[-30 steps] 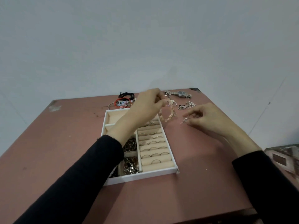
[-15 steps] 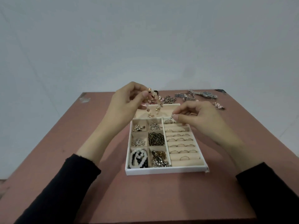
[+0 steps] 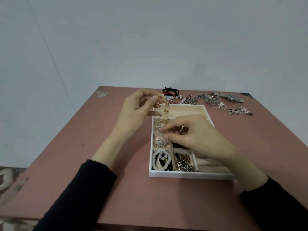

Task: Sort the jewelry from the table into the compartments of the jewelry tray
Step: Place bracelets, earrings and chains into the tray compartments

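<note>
Hanging from the pinching fingers of the left hand, the beaded bracelet dangles above the far left compartments of the jewelry tray. The right hand hovers over the middle compartments, fingertips together; whether they hold something is unclear. The loose bracelet could snag there or fall into a wrong compartment.

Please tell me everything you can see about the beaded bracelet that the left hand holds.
The beaded bracelet is a string of pale pink and cream round beads with small gold-coloured charms. The left hand pinches its top between thumb and fingers, so it hangs loosely, almost vertical, above the far left corner of the jewelry tray. Its lower end is over a small compartment; whether it touches the tray is unclear.
</note>
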A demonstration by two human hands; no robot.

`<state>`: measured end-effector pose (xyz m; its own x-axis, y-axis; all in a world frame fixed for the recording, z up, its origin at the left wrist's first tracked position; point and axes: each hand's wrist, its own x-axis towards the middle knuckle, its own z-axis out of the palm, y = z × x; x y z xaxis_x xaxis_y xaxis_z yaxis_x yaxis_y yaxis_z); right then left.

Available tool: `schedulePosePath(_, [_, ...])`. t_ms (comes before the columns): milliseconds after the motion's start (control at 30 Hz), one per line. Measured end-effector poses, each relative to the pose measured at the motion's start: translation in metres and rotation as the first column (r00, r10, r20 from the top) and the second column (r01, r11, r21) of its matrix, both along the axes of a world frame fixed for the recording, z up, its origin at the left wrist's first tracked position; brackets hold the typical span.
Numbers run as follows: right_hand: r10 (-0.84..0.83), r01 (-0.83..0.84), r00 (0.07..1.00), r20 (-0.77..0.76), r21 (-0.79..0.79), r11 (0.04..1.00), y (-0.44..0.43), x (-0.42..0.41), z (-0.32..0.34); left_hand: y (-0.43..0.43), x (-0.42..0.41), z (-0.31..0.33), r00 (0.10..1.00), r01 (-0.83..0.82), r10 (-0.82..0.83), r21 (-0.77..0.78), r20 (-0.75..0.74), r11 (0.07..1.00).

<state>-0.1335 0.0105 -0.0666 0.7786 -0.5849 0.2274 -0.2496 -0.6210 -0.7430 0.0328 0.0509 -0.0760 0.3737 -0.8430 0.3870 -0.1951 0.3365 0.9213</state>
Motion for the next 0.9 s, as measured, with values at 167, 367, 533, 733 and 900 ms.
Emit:
schedulePosePath(167, [-0.156,0.146,0.977,0.148,0.075,0.986,-0.015,-0.008,0.002,0.005,0.001,0.004,0.999,0.034,-0.035,0.029,0.017,0.999])
schedulePosePath(367, [-0.237,0.231,0.960,0.145,0.062,0.971,-0.023,-0.010,-0.003,0.009,-0.001,0.006,0.994,-0.026,0.015,0.095,0.106,0.995])
schedulePosePath(533, [-0.242,0.237,0.958,0.156,0.049,0.970,-0.024,-0.006,-0.002,0.006,0.002,-0.003,0.964,-0.120,0.075,0.164,0.256,0.979])
schedulePosePath(733, [-0.206,0.209,0.978,0.040,-0.067,0.976,-0.027,0.002,0.001,0.005,0.002,-0.007,0.819,-0.280,0.156,0.147,0.552,0.949])
schedulePosePath(900, [-0.198,0.164,0.975,-0.100,-0.274,0.948,-0.034,0.015,0.000,0.007,0.002,-0.007,0.686,-0.291,0.047,0.216,0.726,0.932])
